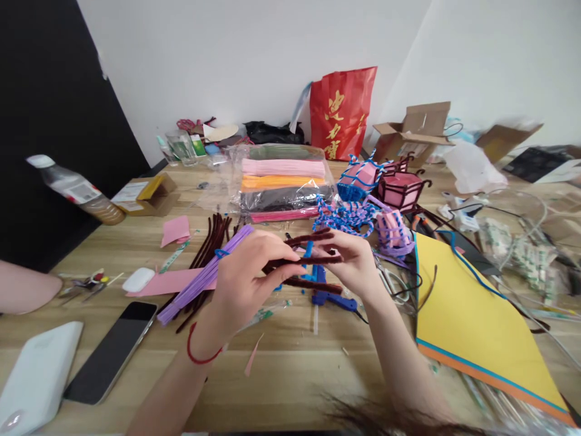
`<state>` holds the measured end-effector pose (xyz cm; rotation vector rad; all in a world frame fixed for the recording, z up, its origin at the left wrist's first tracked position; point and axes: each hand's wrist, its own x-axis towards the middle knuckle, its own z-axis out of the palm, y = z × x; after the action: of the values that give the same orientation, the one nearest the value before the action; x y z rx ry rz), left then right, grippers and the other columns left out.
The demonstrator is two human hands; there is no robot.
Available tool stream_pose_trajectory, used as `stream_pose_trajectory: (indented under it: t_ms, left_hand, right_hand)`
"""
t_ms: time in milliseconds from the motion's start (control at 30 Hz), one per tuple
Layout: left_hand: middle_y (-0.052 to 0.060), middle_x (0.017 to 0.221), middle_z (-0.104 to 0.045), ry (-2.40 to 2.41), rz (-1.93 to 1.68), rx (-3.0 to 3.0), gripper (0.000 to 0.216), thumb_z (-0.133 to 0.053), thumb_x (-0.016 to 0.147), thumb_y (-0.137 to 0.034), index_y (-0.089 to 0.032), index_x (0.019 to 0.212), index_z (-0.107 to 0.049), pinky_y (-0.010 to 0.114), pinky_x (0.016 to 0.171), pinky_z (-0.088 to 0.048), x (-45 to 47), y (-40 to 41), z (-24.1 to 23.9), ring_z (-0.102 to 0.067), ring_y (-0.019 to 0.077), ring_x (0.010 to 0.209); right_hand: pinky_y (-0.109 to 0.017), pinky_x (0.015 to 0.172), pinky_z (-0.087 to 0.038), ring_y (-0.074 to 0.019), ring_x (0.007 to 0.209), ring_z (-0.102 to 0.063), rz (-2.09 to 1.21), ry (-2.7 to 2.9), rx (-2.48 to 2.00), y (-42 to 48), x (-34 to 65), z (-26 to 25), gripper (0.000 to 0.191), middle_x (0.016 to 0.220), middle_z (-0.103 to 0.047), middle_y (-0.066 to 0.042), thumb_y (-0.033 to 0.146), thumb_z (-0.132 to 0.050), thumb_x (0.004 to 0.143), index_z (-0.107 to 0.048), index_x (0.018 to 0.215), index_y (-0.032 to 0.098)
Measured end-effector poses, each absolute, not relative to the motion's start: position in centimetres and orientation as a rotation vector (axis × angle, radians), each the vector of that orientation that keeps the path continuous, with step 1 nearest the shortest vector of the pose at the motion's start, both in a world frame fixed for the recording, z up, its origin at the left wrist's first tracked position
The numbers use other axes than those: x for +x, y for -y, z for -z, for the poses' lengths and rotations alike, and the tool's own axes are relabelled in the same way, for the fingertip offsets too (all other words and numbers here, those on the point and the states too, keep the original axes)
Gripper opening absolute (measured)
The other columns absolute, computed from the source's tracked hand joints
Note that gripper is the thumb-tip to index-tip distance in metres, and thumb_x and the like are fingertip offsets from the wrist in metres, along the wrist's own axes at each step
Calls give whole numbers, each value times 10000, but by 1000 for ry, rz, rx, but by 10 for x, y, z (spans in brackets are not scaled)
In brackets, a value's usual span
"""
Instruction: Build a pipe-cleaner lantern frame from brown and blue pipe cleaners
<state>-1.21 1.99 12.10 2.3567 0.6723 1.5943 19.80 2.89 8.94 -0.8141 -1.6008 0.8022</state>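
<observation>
At frame centre, your left hand (pixel 247 272) and right hand (pixel 356 260) gripped brown fuzzy strips (pixel 323 260) between the fingers, near a blue glue gun (pixel 341 301)

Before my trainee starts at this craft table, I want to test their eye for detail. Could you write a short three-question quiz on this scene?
1. Multiple choice: which wrist wears the red cord? A) left B) right C) both
2. True or false: the phone lies to the right of the yellow sheet.
3. Fill the gap: the fuzzy stems held by the left hand and the right hand are dark ____.

Key:
1. A, left.
2. False; the phone is far to the left of the yellow sheet.
3. Brown.
</observation>
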Motion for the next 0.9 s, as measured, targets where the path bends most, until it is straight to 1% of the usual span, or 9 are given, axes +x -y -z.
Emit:
stream_pose_trajectory:
  t_ms: [100,200,300,367,433,533,633,767,900]
  left_hand:
    - [5,865,-748,-679,-1626,2410,179,-804,857,-137,-205,965,-679,295,823,-580,-10,-18,-121,-693,165,865]
    - [-2,868,-769,-664,-1620,2403,198,-817,843,-139,-209,979,-691,293,840,-587,-8,-16,-122,-702,169,884]
    - [-6,878,-780,-629,-1613,2339,207,-823,832,-123,-213,975,-703,288,849,-591,-8,-16,-124,-704,164,894]
    - [-9,882,-782,-613,-1601,2299,199,-807,843,-99,-217,968,-707,288,852,-590,-9,-16,-125,-703,161,896]
    - [-6,894,-782,-607,-1566,2300,177,-775,871,-92,-220,975,-711,291,862,-586,-10,-16,-126,-703,162,908]
    - [5,923,-776,-605,-1507,2354,166,-736,907,-100,-220,1019,-715,296,890,-572,-13,-16,-126,-692,169,942]
    - [10,957,-763,-606,-1455,2385,218,-720,917,-90,-227,1087,-713,295,911,-556,-14,-15,-126,-669,169,975]
    - [18,1006,-747,-679,-1331,2463,301,-638,982,-113,-250,1245,-689,288,882,-528,-15,-12,-127,-657,161,978]
    - [-9,981,-755,-755,-1222,2489,312,-592,1013,-123,-291,1251,-703,292,877,-489,-16,-8,-132,-671,149,946]
  right_hand:
    - [-357,808,-528,-199,854,-684,-715,1568,-792,-28,191,-91,78,900,-787,-25,204,-769,859,-795,864,277]
    - [-370,836,-546,-212,905,-705,-706,1561,-779,-28,187,-90,69,945,-789,-35,242,-730,907,-785,892,280]
    - [-353,812,-564,-214,915,-724,-735,1575,-765,-28,187,-90,125,966,-791,-44,321,-689,957,-788,899,272]
    - [-337,791,-566,-208,897,-728,-755,1588,-752,-28,188,-92,174,943,-787,-41,347,-663,979,-792,893,267]
    - [-333,800,-563,-204,899,-726,-752,1604,-737,-28,190,-94,179,926,-783,-34,326,-653,989,-793,893,269]
    - [-363,859,-552,-213,949,-714,-657,1668,-719,-25,192,-98,160,964,-789,-37,231,-649,986,-785,913,273]
    - [-397,876,-552,-223,958,-712,-533,1728,-724,-21,193,-100,186,1001,-790,-53,161,-630,979,-779,953,270]
    - [-410,857,-566,-222,962,-721,-429,1775,-731,-17,193,-102,224,1045,-798,-55,185,-591,1008,-771,1085,294]
    - [-393,841,-577,-213,961,-731,-372,1806,-699,-17,194,-101,225,1027,-806,-29,217,-612,1008,-766,1138,317]
